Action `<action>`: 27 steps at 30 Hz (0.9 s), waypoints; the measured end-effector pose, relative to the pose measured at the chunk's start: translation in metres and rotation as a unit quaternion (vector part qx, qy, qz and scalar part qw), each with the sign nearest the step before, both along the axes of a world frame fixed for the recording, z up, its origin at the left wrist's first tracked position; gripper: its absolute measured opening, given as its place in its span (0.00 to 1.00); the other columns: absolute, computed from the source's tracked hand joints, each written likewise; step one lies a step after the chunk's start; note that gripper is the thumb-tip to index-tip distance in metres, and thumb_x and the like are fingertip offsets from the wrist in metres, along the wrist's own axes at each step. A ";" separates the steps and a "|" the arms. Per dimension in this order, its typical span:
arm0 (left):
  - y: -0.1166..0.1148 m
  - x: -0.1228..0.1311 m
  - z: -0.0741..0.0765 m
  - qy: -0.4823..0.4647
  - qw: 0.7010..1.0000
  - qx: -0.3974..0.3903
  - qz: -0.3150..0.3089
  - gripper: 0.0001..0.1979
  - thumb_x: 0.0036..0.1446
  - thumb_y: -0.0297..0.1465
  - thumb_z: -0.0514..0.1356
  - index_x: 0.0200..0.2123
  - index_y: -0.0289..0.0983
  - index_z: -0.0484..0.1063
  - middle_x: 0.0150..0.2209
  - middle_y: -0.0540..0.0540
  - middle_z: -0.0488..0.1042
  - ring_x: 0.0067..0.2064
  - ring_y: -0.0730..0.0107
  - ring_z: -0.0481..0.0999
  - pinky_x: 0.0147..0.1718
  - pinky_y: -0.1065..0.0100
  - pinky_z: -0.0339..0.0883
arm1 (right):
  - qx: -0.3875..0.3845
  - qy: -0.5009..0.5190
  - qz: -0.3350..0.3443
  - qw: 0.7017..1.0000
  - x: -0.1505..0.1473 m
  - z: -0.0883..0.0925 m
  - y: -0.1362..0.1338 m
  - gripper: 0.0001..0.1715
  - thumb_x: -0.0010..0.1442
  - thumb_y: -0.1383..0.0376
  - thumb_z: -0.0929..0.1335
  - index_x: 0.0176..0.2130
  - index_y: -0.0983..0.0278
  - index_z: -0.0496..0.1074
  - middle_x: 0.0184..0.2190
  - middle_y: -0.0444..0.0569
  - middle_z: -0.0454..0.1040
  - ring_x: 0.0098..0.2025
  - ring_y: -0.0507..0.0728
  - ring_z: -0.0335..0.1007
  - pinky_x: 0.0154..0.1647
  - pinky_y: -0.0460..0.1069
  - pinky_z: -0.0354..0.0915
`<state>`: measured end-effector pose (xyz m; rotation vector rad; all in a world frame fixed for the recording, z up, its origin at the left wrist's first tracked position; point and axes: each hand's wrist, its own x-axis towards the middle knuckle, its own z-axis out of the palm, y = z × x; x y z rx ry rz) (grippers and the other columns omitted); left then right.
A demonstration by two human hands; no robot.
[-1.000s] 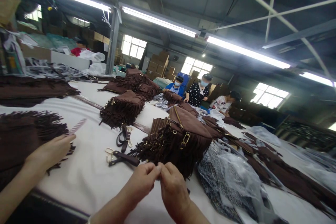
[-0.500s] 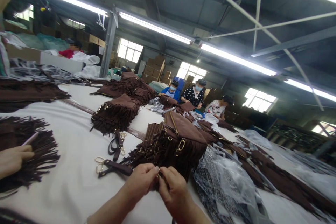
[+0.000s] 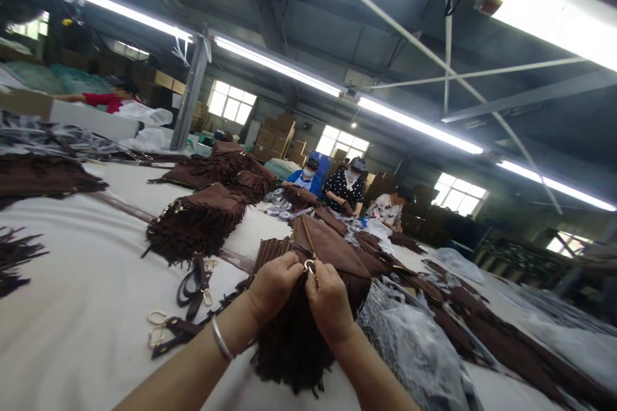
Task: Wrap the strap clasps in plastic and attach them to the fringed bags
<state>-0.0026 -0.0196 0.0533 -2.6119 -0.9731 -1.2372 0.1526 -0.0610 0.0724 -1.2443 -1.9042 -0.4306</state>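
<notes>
My left hand and my right hand meet at the near edge of a brown fringed bag. A small gold clasp is pinched in my right fingertips. My left thumb and fingers are pressed together right beside it, and what lies between them is hidden. Dark fringe hangs below both hands. Left of my forearm lies a dark strap with gold clasps at its end. Behind that is a second, looped strap.
More fringed bags are stacked across the white table. Clear plastic wrapping covers patterned material on the right. Several people work at the far side, including one in a dotted top. A metal post stands at the back left.
My hands have moved up and slightly forward to the bag's edge, with the gold clasp now visible between them. Another person's hand with a pen-like stick at left has gone from view.
</notes>
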 end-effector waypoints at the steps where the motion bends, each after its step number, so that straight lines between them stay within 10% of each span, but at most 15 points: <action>1: 0.003 -0.001 0.001 0.015 1.000 0.005 -0.009 0.12 0.63 0.26 0.48 0.37 0.38 0.72 0.36 0.45 0.70 0.37 0.67 0.70 0.39 0.68 0.67 | -0.001 0.003 -0.007 1.000 -0.002 -0.002 0.003 0.11 0.64 0.69 0.58 0.35 0.65 0.68 0.30 0.49 0.69 0.32 0.56 0.66 0.36 0.50 0.64; 19: 0.009 -0.001 0.001 0.004 1.000 -0.016 -0.018 0.11 0.62 0.23 0.49 0.30 0.37 0.68 0.32 0.47 0.70 0.34 0.68 0.70 0.36 0.68 0.65 | 0.027 -0.047 -0.006 0.999 0.000 -0.033 -0.006 0.16 0.66 0.70 0.57 0.49 0.69 0.68 0.35 0.57 0.72 0.37 0.60 0.70 0.39 0.53 0.69; 27: 0.002 -0.026 -0.020 -0.159 0.981 -0.085 0.074 0.07 0.61 0.30 0.53 0.36 0.38 0.70 0.34 0.45 0.71 0.38 0.65 0.72 0.40 0.65 0.66 | 0.037 -0.099 -0.105 0.989 0.051 0.002 -0.017 0.17 0.62 0.66 0.65 0.51 0.65 0.70 0.45 0.58 0.71 0.49 0.63 0.67 0.50 0.57 0.64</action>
